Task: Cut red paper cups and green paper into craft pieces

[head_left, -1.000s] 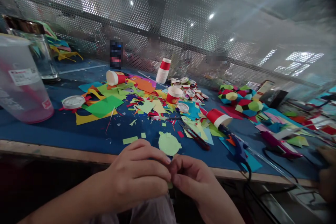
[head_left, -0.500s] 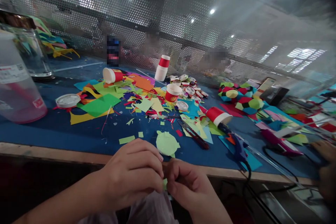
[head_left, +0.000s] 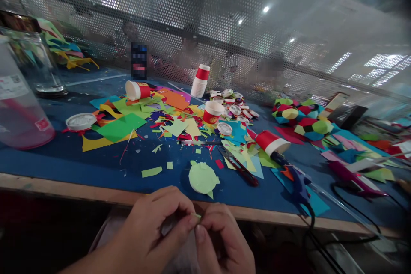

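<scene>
My left hand [head_left: 160,222] and my right hand [head_left: 221,233] meet just off the table's near edge, above my lap. Between their pinched fingertips is a small piece of light green paper [head_left: 198,216], mostly covered by the fingers. Just beyond them, flat on the blue table, lies a round light green paper shape [head_left: 203,177] with small tabs around its rim. Two green paper scraps [head_left: 152,172] rest to its left. Scissors with dark red handles [head_left: 239,166] lie to its right, among paper pieces.
A blue glue gun [head_left: 298,184] with a cord lies at the right, near a tipped red cup [head_left: 271,142] and a purple tool [head_left: 355,180]. Coloured paper scraps cover the middle. A plastic cup [head_left: 22,107] and a glass bottle [head_left: 41,60] stand left; stacked cups [head_left: 200,80] stand behind.
My left hand has lowered and turned, so its thumb and the pinched green paper now show. Both hands sit slightly lower. The view has shifted a little; a person's hand at far right has mostly left view.
</scene>
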`<action>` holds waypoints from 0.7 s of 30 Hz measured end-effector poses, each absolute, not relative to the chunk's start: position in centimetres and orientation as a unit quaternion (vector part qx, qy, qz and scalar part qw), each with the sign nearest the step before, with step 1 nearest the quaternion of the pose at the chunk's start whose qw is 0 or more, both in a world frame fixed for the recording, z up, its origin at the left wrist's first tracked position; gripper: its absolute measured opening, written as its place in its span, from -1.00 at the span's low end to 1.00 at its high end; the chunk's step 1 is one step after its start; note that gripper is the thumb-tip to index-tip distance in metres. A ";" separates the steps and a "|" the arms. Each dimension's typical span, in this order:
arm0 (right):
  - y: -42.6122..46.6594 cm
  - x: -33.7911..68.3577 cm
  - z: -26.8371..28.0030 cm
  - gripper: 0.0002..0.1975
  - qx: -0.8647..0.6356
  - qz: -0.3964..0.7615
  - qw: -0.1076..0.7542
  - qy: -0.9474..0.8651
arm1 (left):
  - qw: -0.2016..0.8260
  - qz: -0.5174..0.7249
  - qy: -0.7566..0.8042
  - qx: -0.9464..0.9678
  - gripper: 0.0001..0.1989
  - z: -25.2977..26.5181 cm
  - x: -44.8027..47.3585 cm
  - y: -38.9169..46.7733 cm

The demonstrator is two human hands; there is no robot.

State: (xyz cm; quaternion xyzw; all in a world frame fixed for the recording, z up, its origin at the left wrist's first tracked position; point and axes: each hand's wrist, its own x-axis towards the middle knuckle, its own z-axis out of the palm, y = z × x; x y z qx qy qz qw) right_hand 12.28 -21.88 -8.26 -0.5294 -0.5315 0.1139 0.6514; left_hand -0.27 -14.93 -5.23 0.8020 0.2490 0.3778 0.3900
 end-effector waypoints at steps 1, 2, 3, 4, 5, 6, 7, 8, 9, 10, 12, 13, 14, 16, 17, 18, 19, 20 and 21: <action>-21.9 12.5 -8.3 -0.83 -0.538 0.088 0.644 -0.536 | 0.382 0.369 0.262 0.806 -0.82 -5.0 -0.3 -14.6; -21.9 12.9 -8.3 -0.82 -0.546 0.056 0.639 -0.540 | 0.372 0.360 0.275 0.810 -0.83 -4.6 -0.3 -14.1; -21.9 13.3 -8.2 -0.78 -0.551 0.021 0.634 -0.541 | 0.359 0.347 0.288 0.817 -0.83 -4.2 -0.3 -13.6; -21.9 13.9 -8.0 -0.73 -0.556 -0.010 0.629 -0.544 | 0.348 0.338 0.294 0.823 -0.83 -3.8 -0.3 -13.1; -21.9 14.6 -7.8 -0.70 -0.560 -0.033 0.619 -0.550 | 0.349 0.320 0.292 0.831 -0.85 -3.5 -0.3 -12.6; -21.8 15.3 -7.4 -0.69 -0.560 -0.048 0.600 -0.569 | 0.346 0.312 0.287 0.837 -0.86 -3.1 -0.2 -12.1; -21.6 16.0 -7.1 -0.70 -0.559 -0.054 0.574 -0.595 | 0.343 0.301 0.283 0.843 -0.86 -2.9 -0.1 -11.7; -21.4 16.6 -6.7 -0.72 -0.555 -0.061 0.542 -0.628 | 0.340 0.295 0.280 0.848 -0.86 -2.7 0.0 -11.5; -21.2 17.1 -6.3 -0.71 -0.549 -0.071 0.511 -0.658 | 0.335 0.292 0.278 0.852 -0.85 -2.6 0.2 -11.4; -20.9 17.5 -5.9 -0.71 -0.548 -0.080 0.491 -0.672 | 0.330 0.291 0.277 0.854 -0.84 -2.5 0.3 -11.3; -20.4 17.9 -5.4 -0.72 -0.548 -0.095 0.474 -0.683 | 0.325 0.296 0.272 0.856 -0.82 -2.5 0.6 -11.5; -20.2 17.9 -5.3 -0.74 -0.550 -0.097 0.472 -0.682 | 0.325 0.296 0.271 0.856 -0.82 -2.6 0.8 -11.6; -20.1 17.9 -5.3 -0.75 -0.550 -0.098 0.469 -0.684 | 0.325 0.296 0.270 0.857 -0.83 -2.6 0.9 -11.8; -19.9 17.7 -5.5 -0.78 -0.547 -0.094 0.459 -0.694 | 0.325 0.290 0.273 0.858 -0.85 -2.7 1.2 -12.0; -19.9 17.6 -5.6 -0.79 -0.548 -0.091 0.458 -0.694 | 0.324 0.287 0.276 0.858 -0.85 -2.7 1.2 -12.1; -19.9 17.6 -5.8 -0.80 -0.549 -0.088 0.461 -0.691 | 0.323 0.288 0.277 0.858 -0.86 -2.8 1.3 -12.2; -19.9 17.6 -5.9 -0.81 -0.550 -0.082 0.465 -0.689 | 0.321 0.292 0.277 0.857 -0.86 -2.9 1.2 -12.2; -20.0 17.7 -6.0 -0.82 -0.553 -0.075 0.470 -0.684 | 0.316 0.301 0.273 0.857 -0.87 -3.0 1.1 -12.2; -20.1 17.9 -6.0 -0.83 -0.557 -0.064 0.476 -0.677 | 0.305 0.311 0.267 0.860 -0.87 -3.1 0.9 -12.1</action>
